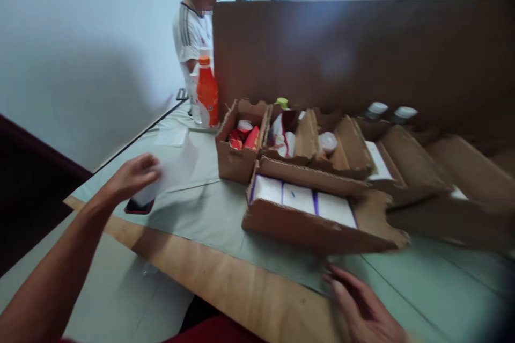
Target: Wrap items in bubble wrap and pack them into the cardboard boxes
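Observation:
My left hand [134,175] is over the left part of the table, its fingers closed on a thin white sheet [179,165] blurred by motion; whether it is paper or plastic I cannot make out. Partly under that sheet lies a dark phone [138,208] with a red edge. At the table's front edge, my right hand [364,305] is held with loosely bent fingers, apart from the thumb and with nothing seen in them. Just beyond it stands a long cardboard tray [298,225] holding white packs [298,198] with purple edges.
Cardboard bins [237,163] line the table's back, with red packets [243,138] in the leftmost. An orange bottle [207,93] stands left of them. Behind rises a tall cardboard panel [341,53]. Another person [191,31] stands beyond its left end.

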`<act>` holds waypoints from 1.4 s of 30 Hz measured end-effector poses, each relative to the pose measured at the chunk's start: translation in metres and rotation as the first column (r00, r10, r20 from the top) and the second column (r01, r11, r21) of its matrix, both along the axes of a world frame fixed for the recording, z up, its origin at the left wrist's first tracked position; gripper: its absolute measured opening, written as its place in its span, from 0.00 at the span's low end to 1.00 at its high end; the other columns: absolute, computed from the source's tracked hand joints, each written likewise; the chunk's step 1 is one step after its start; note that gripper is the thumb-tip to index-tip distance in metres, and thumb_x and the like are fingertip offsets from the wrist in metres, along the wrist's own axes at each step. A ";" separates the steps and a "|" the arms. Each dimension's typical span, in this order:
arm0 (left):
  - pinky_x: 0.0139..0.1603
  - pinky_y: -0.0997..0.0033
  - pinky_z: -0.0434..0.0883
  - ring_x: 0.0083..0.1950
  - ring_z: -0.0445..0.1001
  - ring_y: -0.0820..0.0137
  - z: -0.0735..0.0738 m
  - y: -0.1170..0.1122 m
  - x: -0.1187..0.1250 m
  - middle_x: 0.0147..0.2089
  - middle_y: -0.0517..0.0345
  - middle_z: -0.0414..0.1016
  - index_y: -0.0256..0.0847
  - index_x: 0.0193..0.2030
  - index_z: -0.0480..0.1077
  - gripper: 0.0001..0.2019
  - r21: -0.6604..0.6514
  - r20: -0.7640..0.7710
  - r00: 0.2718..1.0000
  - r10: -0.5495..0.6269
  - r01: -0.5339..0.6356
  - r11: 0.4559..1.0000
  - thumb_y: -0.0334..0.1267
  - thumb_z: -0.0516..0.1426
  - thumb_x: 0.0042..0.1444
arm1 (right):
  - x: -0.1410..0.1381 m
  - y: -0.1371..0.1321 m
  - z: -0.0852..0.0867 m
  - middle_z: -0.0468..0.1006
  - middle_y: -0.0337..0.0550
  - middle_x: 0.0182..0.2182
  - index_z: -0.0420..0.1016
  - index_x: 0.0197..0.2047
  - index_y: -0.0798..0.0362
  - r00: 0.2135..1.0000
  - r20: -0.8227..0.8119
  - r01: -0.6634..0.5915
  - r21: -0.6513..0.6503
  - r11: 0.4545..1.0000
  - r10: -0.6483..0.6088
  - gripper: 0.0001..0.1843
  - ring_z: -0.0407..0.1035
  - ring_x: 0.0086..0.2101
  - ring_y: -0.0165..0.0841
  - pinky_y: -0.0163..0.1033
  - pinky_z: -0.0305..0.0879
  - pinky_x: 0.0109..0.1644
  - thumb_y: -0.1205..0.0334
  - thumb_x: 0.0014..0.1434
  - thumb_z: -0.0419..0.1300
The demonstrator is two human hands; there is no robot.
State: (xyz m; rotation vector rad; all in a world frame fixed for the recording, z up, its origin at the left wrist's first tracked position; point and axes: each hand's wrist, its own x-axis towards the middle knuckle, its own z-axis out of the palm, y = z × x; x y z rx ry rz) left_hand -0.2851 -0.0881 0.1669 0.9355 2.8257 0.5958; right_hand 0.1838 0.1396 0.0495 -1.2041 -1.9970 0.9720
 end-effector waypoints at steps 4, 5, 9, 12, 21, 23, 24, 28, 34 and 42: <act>0.38 0.71 0.77 0.40 0.80 0.69 -0.003 -0.060 0.094 0.41 0.71 0.84 0.59 0.46 0.78 0.10 0.382 0.260 0.774 -0.577 0.466 0.798 0.45 0.57 0.62 | -0.042 -0.041 0.020 0.79 0.52 0.58 0.76 0.61 0.47 0.895 -0.129 -0.444 -0.178 0.878 0.427 0.30 0.77 0.52 0.43 0.46 0.75 0.54 0.44 0.60 0.65; 0.37 0.72 0.78 0.40 0.82 0.67 -0.006 -0.063 0.114 0.43 0.69 0.85 0.61 0.48 0.79 0.11 0.397 0.339 0.697 -0.631 0.502 0.768 0.45 0.58 0.62 | -0.053 -0.048 0.021 0.75 0.54 0.62 0.71 0.66 0.47 0.838 -0.188 -0.545 -0.226 0.807 0.513 0.37 0.75 0.55 0.44 0.47 0.73 0.57 0.42 0.57 0.67; 0.53 0.62 0.80 0.51 0.83 0.59 -0.026 -0.033 0.180 0.52 0.54 0.84 0.56 0.57 0.78 0.16 0.426 0.585 0.374 -0.719 0.613 0.666 0.41 0.59 0.63 | -0.079 -0.071 0.014 0.69 0.56 0.66 0.59 0.73 0.47 0.587 -0.586 -0.809 -0.425 0.406 0.558 0.59 0.68 0.61 0.47 0.51 0.67 0.62 0.30 0.45 0.72; 0.60 0.55 0.77 0.59 0.79 0.56 -0.045 -0.006 0.204 0.59 0.50 0.81 0.53 0.62 0.75 0.19 0.520 0.646 0.236 -0.726 0.561 0.645 0.42 0.60 0.64 | -0.067 -0.082 0.008 0.79 0.47 0.49 0.67 0.67 0.49 0.587 -0.718 -0.809 -0.513 0.285 0.374 0.52 0.76 0.44 0.39 0.42 0.72 0.47 0.34 0.44 0.73; 0.41 0.66 0.77 0.44 0.79 0.62 -0.076 0.044 0.202 0.48 0.52 0.81 0.44 0.63 0.70 0.24 0.318 0.623 0.516 -0.589 0.521 0.792 0.45 0.60 0.61 | -0.009 -0.035 0.018 0.80 0.41 0.35 0.78 0.54 0.51 0.985 -0.124 -0.143 -0.225 0.964 0.117 0.22 0.70 0.30 0.33 0.38 0.68 0.36 0.51 0.58 0.64; 0.38 0.67 0.76 0.38 0.78 0.64 -0.085 0.062 0.199 0.39 0.56 0.79 0.43 0.62 0.70 0.23 0.213 0.437 0.702 -0.562 0.527 0.823 0.42 0.59 0.60 | -0.015 -0.023 0.007 0.82 0.46 0.41 0.77 0.56 0.50 0.998 0.026 -0.063 -0.006 0.998 0.063 0.22 0.73 0.35 0.37 0.42 0.70 0.41 0.51 0.62 0.61; 0.40 0.65 0.75 0.38 0.77 0.63 -0.089 0.067 0.198 0.37 0.57 0.78 0.43 0.59 0.72 0.21 0.157 0.320 0.777 -0.543 0.522 0.839 0.40 0.59 0.59 | -0.016 -0.019 0.000 0.82 0.48 0.43 0.76 0.57 0.50 0.995 0.098 -0.046 0.096 0.994 0.037 0.22 0.75 0.38 0.40 0.44 0.70 0.44 0.51 0.63 0.59; 0.49 0.56 0.74 0.46 0.76 0.56 -0.104 0.058 0.202 0.43 0.48 0.77 0.42 0.54 0.73 0.15 0.059 -0.079 0.872 -0.483 0.487 0.871 0.37 0.59 0.60 | 0.003 -0.014 -0.021 0.79 0.59 0.52 0.73 0.60 0.55 0.955 0.268 0.004 0.422 0.906 -0.129 0.24 0.73 0.50 0.49 0.53 0.67 0.53 0.50 0.67 0.58; 0.59 0.52 0.71 0.59 0.69 0.54 -0.106 0.044 0.239 0.58 0.42 0.73 0.42 0.56 0.72 0.14 0.140 -0.277 0.715 -0.642 0.691 0.709 0.31 0.54 0.65 | -0.008 -0.034 -0.007 0.79 0.53 0.54 0.77 0.53 0.50 0.945 0.307 -0.268 0.524 0.808 0.114 0.13 0.72 0.52 0.45 0.51 0.65 0.56 0.64 0.70 0.54; 0.52 0.48 0.73 0.55 0.70 0.51 -0.119 0.066 0.234 0.57 0.41 0.74 0.41 0.56 0.74 0.16 -0.065 -0.056 0.697 -0.715 0.712 0.700 0.35 0.57 0.63 | -0.043 -0.038 -0.027 0.74 0.53 0.63 0.74 0.63 0.52 0.720 0.490 -0.674 0.327 0.663 0.491 0.21 0.66 0.62 0.47 0.54 0.64 0.62 0.62 0.69 0.56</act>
